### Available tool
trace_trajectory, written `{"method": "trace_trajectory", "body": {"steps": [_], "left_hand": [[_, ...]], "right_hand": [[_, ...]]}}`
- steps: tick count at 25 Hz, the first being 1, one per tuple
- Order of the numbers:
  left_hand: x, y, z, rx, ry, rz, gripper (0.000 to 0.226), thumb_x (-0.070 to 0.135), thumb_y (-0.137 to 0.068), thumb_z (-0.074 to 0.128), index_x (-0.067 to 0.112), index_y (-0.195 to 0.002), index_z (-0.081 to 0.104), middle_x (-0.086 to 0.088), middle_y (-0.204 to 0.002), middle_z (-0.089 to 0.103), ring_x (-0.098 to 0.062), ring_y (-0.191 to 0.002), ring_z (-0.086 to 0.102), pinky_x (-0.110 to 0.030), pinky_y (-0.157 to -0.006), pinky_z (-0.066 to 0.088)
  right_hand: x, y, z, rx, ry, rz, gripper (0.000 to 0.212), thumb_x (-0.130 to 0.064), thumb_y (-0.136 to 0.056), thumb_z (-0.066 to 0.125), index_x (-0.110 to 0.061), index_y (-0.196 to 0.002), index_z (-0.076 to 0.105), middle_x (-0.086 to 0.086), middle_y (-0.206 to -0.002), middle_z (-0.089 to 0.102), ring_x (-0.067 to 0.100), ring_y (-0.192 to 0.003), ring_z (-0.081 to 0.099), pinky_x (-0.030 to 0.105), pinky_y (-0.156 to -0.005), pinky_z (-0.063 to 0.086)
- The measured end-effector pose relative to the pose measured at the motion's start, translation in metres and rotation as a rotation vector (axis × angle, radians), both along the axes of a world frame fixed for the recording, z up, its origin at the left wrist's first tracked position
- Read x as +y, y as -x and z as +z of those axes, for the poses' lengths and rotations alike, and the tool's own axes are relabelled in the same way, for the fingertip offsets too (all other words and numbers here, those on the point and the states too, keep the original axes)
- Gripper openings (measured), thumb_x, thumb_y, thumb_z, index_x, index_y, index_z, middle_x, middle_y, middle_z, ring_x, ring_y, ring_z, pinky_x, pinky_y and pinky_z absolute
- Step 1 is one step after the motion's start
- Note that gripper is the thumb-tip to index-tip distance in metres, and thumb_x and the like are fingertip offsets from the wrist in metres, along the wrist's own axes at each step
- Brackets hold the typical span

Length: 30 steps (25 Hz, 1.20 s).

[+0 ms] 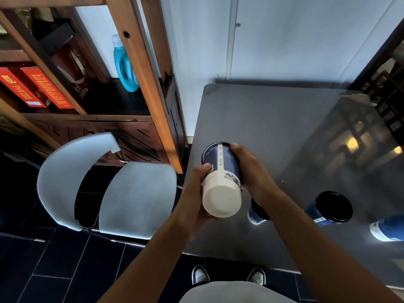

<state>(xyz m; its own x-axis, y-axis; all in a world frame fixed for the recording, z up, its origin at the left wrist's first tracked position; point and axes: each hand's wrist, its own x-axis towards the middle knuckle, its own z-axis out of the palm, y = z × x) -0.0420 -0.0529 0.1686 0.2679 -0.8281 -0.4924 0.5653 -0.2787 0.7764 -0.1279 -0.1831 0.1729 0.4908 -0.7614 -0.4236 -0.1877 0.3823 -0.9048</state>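
Note:
A blue and white paper cup is held tilted above the left edge of the grey table, its white bottom turned toward me and its dark rim pointing away. My left hand grips the white lower part from the left. My right hand wraps the blue upper part from the right. Three more blue cups are on the table: one partly hidden under my right wrist, one with a black lid, and one cut off by the right edge.
A white plastic chair stands left of the table on dark floor tiles. Behind it is a wooden shelf unit with red boxes and a teal bottle. A pale wall lies behind the table. My shoes show at the table's near edge.

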Motion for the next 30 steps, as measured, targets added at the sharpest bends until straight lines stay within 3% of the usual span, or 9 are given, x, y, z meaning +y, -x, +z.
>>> {"method": "trace_trajectory", "body": {"steps": [4,7,9,11,13,15,20,24,30], "left_hand": [[-0.001,-0.002,-0.004,0.130,0.045,0.032,0.043,0.059,-0.080,0.054,0.024,-0.077,0.079,-0.005,-0.075,0.073,-0.016,-0.064,0.072,-0.025,-0.050,0.050],[-0.001,-0.002,-0.005,0.151,0.047,0.022,0.045,0.057,-0.086,0.049,0.030,-0.070,0.080,-0.002,-0.074,0.075,-0.014,-0.064,0.073,-0.025,-0.053,0.053],[-0.001,-0.002,-0.004,0.159,0.053,0.018,0.039,0.057,-0.081,0.056,0.027,-0.080,0.081,-0.004,-0.077,0.075,-0.016,-0.066,0.073,-0.026,-0.053,0.054],[-0.003,-0.003,-0.006,0.140,0.070,0.027,0.051,0.057,-0.075,0.062,0.022,-0.110,0.073,-0.009,-0.087,0.075,-0.020,-0.072,0.074,-0.031,-0.056,0.057],[-0.006,-0.008,-0.016,0.030,0.098,0.060,0.071,0.055,-0.072,0.067,0.017,-0.131,0.058,-0.015,-0.104,0.074,-0.027,-0.085,0.074,-0.041,-0.069,0.058],[-0.007,-0.019,-0.024,-0.117,0.097,0.120,0.074,0.047,-0.070,0.074,0.014,-0.133,0.054,-0.014,-0.111,0.075,-0.030,-0.096,0.074,-0.045,-0.077,0.058],[0.008,-0.060,-0.052,-0.439,0.085,0.091,0.053,0.015,-0.084,0.078,0.025,-0.131,0.057,-0.002,-0.117,0.075,-0.019,-0.105,0.074,-0.025,-0.076,0.060],[0.006,-0.092,-0.073,-0.598,0.067,0.066,0.060,-0.004,-0.080,0.078,0.025,-0.129,0.061,0.009,-0.113,0.076,-0.009,-0.107,0.071,-0.018,-0.080,0.057],[-0.039,-0.141,-0.106,-0.703,0.063,-0.001,0.062,-0.003,-0.081,0.077,0.022,-0.134,0.059,0.023,-0.112,0.074,0.003,-0.108,0.068,-0.011,-0.081,0.054]], "right_hand": [[0.001,-0.005,-0.004,-0.070,-0.168,-0.082,0.046,-0.059,-0.081,0.062,-0.017,-0.099,0.070,0.020,-0.098,0.067,0.032,-0.077,0.061,0.044,-0.072,0.046],[-0.002,-0.005,-0.006,-0.030,-0.145,-0.075,0.044,-0.058,-0.091,0.057,-0.017,-0.102,0.068,0.014,-0.086,0.064,0.019,-0.050,0.060,0.023,-0.044,0.043],[-0.001,-0.006,-0.004,-0.011,-0.145,-0.057,0.047,-0.056,-0.095,0.054,-0.014,-0.112,0.067,0.014,-0.088,0.064,0.017,-0.051,0.060,0.022,-0.041,0.043],[-0.001,-0.007,0.000,-0.040,-0.176,-0.021,0.051,-0.052,-0.096,0.055,-0.010,-0.122,0.064,0.017,-0.104,0.068,0.025,-0.074,0.066,0.036,-0.064,0.056],[-0.003,-0.003,0.003,-0.111,-0.190,0.057,0.057,-0.048,-0.090,0.064,-0.010,-0.132,0.058,0.016,-0.117,0.069,0.028,-0.087,0.070,0.043,-0.081,0.058],[-0.006,0.004,0.002,-0.052,-0.053,0.243,0.068,-0.042,-0.085,0.073,-0.018,-0.143,0.048,0.010,-0.123,0.068,0.026,-0.092,0.073,0.038,-0.078,0.060],[-0.005,-0.007,-0.020,0.113,0.159,0.567,0.075,-0.018,-0.084,0.080,-0.021,-0.149,0.044,0.000,-0.134,0.063,0.018,-0.114,0.067,0.041,-0.097,0.058],[-0.012,-0.039,-0.043,0.173,0.274,0.567,0.084,-0.017,-0.068,0.092,-0.025,-0.138,0.047,-0.013,-0.126,0.062,0.013,-0.109,0.067,0.041,-0.097,0.058],[-0.055,-0.086,-0.079,0.232,0.386,0.530,0.087,-0.008,-0.064,0.089,-0.022,-0.133,0.037,0.001,-0.126,0.058,0.021,-0.105,0.067,0.040,-0.089,0.061]]}}
